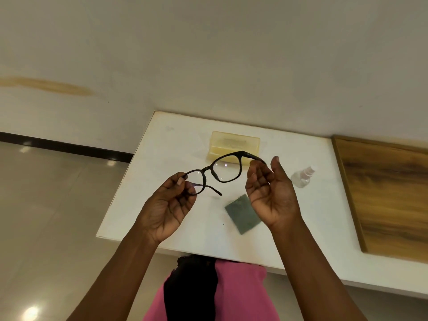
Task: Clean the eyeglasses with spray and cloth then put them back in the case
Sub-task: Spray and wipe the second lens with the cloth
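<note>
Head view, white table (176,144), tiled floor (46,193)

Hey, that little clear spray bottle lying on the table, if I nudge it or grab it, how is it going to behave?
The spray bottle lies on its side on the white table, and its body looks round, so a nudge would probably roll it. It looks like small clear plastic, so likely light and easy to lift one-handed. The smooth surface may be slightly slippery; grip the body rather than the nozzle.

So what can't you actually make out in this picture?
- Head view: part of the green cloth is hidden behind the right hand.
- The open case is too blurred to show its inside.
- The lying spray bottle is too small to judge its liquid level.
- The eyeglasses: any lens smudges are unreadable.
</note>
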